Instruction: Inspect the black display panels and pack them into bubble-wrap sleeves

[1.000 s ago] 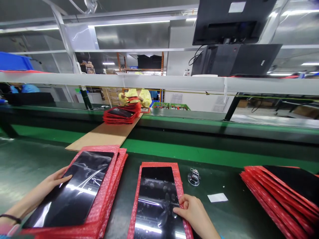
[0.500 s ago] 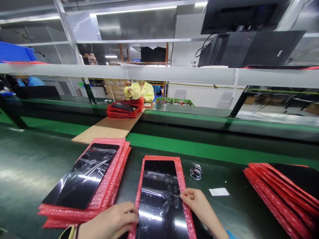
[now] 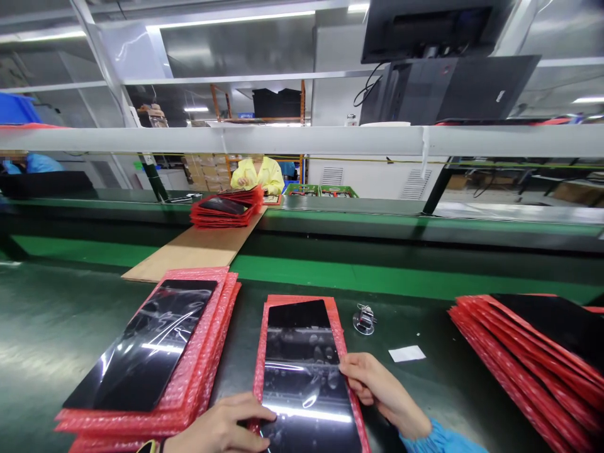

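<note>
A glossy black panel (image 3: 302, 365) lies on a red bubble-wrap sheet (image 3: 336, 327) in front of me on the dark green mat. My left hand (image 3: 226, 428) rests on the panel's near left edge, fingers curled over the edge of the wrap and panel. My right hand (image 3: 377, 387) pinches the panel's right edge with thumb and fingers closed. To the left sits a stack of red bubble sheets (image 3: 198, 377) with another black panel (image 3: 146, 349) on top.
A second stack of red-wrapped panels (image 3: 533, 352) lies at the right. A small metal clip on a disc (image 3: 364, 319) and a white paper slip (image 3: 406, 353) sit beyond my right hand. A cardboard sheet (image 3: 198, 248) bridges the green conveyor; a person in yellow (image 3: 258, 175) works opposite.
My left hand left the left stack's panel and came to the middle panel's near left edge. My right hand stayed on the right edge. The view shifted slightly.
</note>
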